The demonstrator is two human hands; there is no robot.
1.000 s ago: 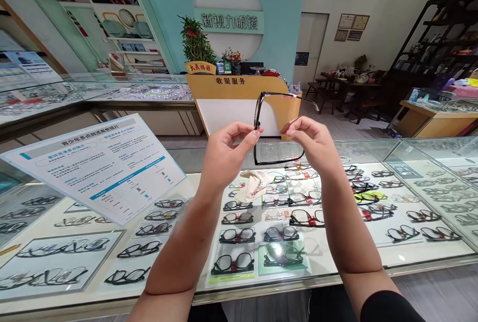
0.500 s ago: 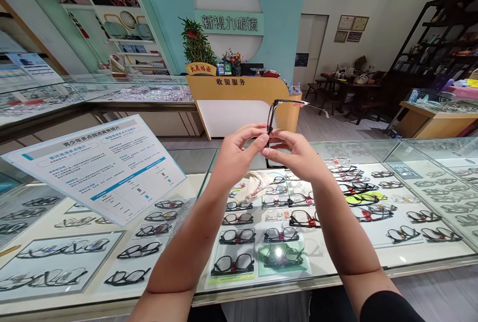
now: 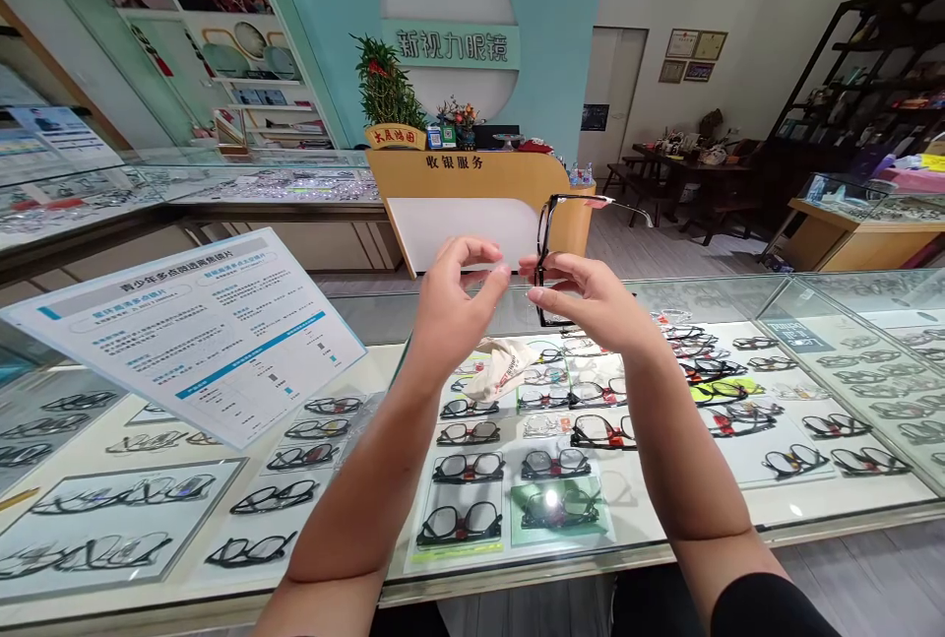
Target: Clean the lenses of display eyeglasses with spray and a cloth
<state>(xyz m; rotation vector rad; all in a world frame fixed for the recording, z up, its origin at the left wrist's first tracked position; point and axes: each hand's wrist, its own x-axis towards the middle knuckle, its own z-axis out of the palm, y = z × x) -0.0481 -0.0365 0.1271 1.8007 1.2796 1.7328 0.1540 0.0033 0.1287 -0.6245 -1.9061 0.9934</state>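
Observation:
A pair of black-framed eyeglasses (image 3: 544, 233) is held up on edge above the glass display counter, one temple stretched out to the right. My right hand (image 3: 580, 294) pinches it near the bridge between thumb and fingers. Just left of the glasses, my left hand (image 3: 464, 287) is apart from them, thumb and fingers curved with a gap between and nothing in them. Under my hands, a pale cloth (image 3: 500, 368) lies among rows of glasses in the case. The lower part of the held frame is partly hidden by my right fingers.
The glass display counter (image 3: 532, 573) spans the foreground, with several glasses inside. A printed sign (image 3: 192, 332) stands tilted at the left. Beyond is a wooden cashier desk (image 3: 472, 179) with a plant (image 3: 388, 91). A dark table (image 3: 679, 169) stands at the back right.
My left hand has let go of the glasses and drawn back to the left, its fingers parting. The glasses, in my right hand, have shifted slightly to the right.

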